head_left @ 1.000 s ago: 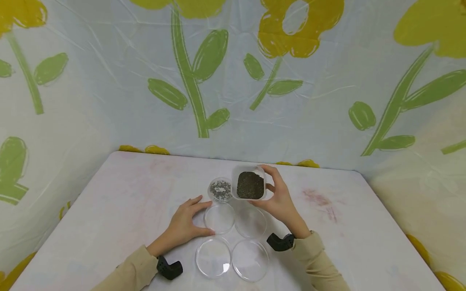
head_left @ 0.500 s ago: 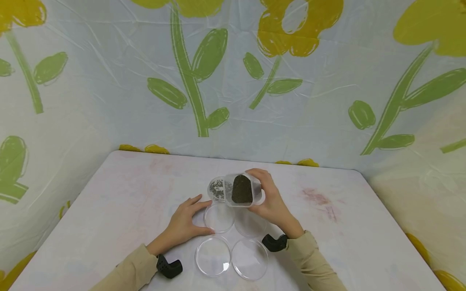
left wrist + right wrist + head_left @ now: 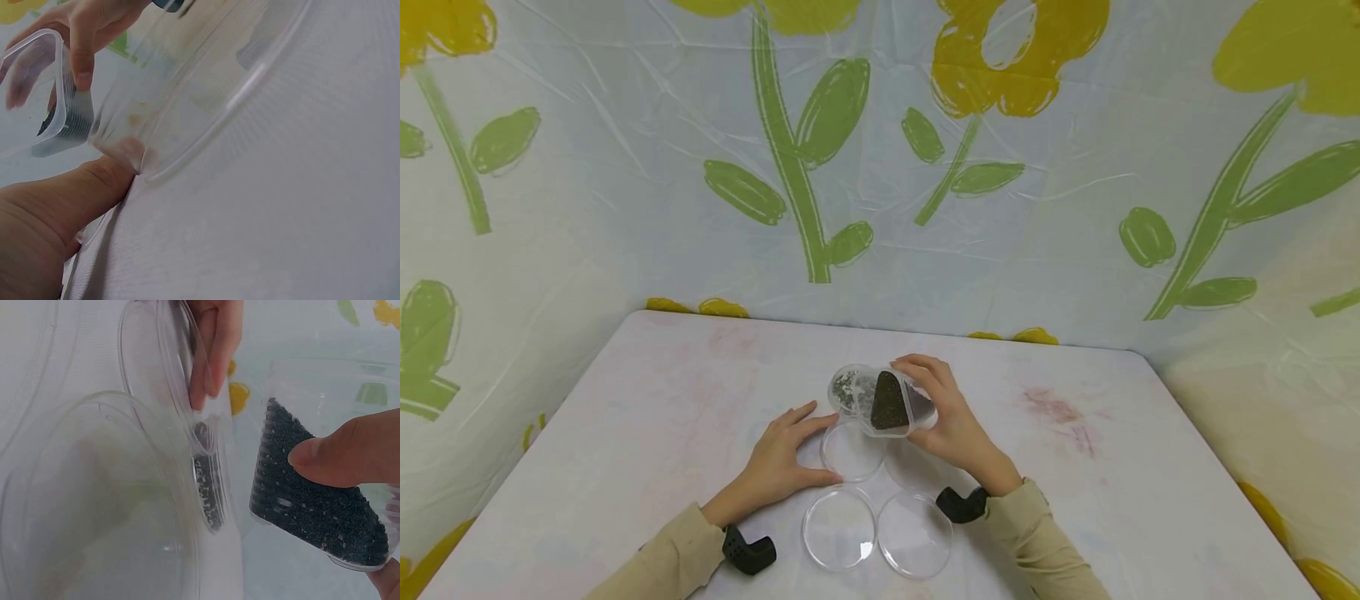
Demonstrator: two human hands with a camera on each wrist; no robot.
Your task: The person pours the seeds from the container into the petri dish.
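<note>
My right hand (image 3: 955, 421) grips a clear square plastic tub (image 3: 887, 402) by its sides, tilted to the left. Dark granules (image 3: 312, 487) lie slanted in the tub. Its open side faces a round clear dish (image 3: 844, 390) with a patchy scatter of granules, partly hidden behind the tub. My left hand (image 3: 777, 460) holds the left side of an upper clear petri dish (image 3: 852, 452) between thumb and forefinger. In the left wrist view the thumb (image 3: 81, 194) touches the dish rim.
Two more clear dishes, the front-left dish (image 3: 839, 529) and front-right dish (image 3: 915, 535), lie nearer the person. Another dish (image 3: 94, 506) shows large in the right wrist view. The white table (image 3: 700, 383) ends at a flower-printed curtain (image 3: 1037, 267).
My right hand has moved left and slightly toward the person, tipping the tub further leftward so the granules slope inside it. The left hand stays in place.
</note>
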